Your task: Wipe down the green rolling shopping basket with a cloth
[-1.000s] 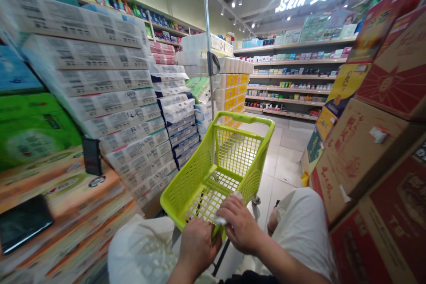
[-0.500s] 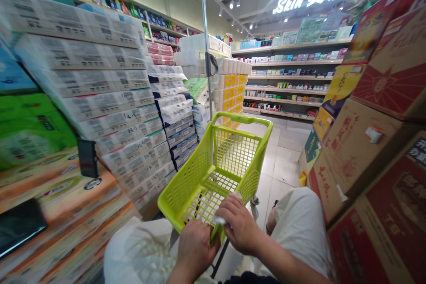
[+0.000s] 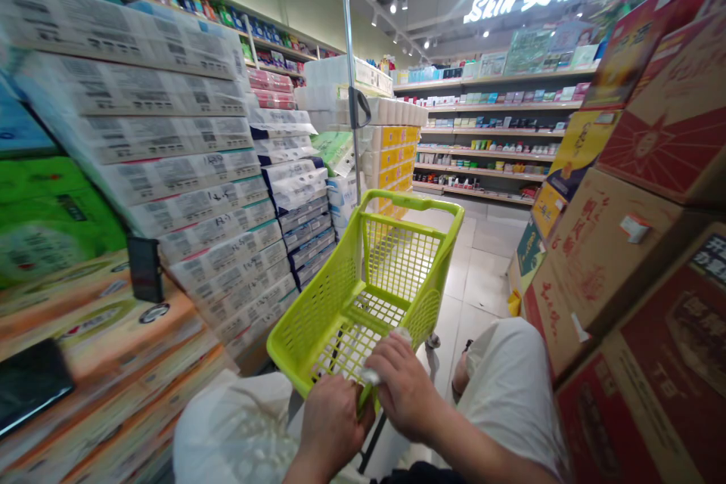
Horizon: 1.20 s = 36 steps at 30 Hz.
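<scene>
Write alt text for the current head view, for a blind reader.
The left hand grips the near rim of a green shopping cart; the right hand holds a white cloth or tissue there. Stacked packs stand left, cardboard boxes right.

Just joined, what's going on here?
A person in a shop aisle has both hands at the near end of a lime-green cart basket. The left hand grips its rim; the right hand, beside it, holds a crumpled white wipe or cloth against the rim. Stacked wrapped packs line the left side, cartons the right.
</scene>
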### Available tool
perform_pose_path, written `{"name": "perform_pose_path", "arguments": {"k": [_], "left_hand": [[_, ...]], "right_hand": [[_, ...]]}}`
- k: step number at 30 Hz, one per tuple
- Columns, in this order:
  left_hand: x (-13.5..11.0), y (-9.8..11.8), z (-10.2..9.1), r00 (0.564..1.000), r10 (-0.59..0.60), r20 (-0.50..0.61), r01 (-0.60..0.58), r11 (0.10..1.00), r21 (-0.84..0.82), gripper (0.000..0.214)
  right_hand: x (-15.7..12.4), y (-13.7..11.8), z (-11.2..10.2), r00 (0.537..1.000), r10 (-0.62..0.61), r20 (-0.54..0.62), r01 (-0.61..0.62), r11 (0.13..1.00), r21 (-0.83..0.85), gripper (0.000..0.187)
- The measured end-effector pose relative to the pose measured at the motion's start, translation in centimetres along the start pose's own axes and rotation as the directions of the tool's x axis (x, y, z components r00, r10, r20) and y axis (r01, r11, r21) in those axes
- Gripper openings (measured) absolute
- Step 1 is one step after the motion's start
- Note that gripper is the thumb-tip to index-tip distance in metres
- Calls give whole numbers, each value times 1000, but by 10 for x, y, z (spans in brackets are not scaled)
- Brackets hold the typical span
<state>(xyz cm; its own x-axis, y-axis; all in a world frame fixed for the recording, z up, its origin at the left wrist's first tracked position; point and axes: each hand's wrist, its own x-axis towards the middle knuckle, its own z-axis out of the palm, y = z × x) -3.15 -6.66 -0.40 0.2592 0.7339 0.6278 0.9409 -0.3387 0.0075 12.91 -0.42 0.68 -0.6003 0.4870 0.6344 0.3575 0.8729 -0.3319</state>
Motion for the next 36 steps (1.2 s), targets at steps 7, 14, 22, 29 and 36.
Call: {"name": "perform_pose_path", "arguments": {"k": [7,14,22,29,36], "left_hand": [[-1,1,1,999,-19,30,18,1000,9,19],[3,3,-2,1000,4,2,-4,1000,8,21],[1,1,-1,1000,7,-9,-7,1000,15,18],[1,2,-1,1000,-3,22,3,1000,1,21],[-4,-6,-1,1000,-7,9,7,1000,-7,13]], "right_hand": [[9,26,-17,992,-102,79,103,995,-6,35],[11,27,-21,999,38,-5,-38,999,-30,34],[11,22,-17,986,-141,93,142,990,-6,31],[19,51,-32,999,40,-11,-41,997,-61,33],[9,13,-10,991,-102,90,104,995,-11,32]]}}
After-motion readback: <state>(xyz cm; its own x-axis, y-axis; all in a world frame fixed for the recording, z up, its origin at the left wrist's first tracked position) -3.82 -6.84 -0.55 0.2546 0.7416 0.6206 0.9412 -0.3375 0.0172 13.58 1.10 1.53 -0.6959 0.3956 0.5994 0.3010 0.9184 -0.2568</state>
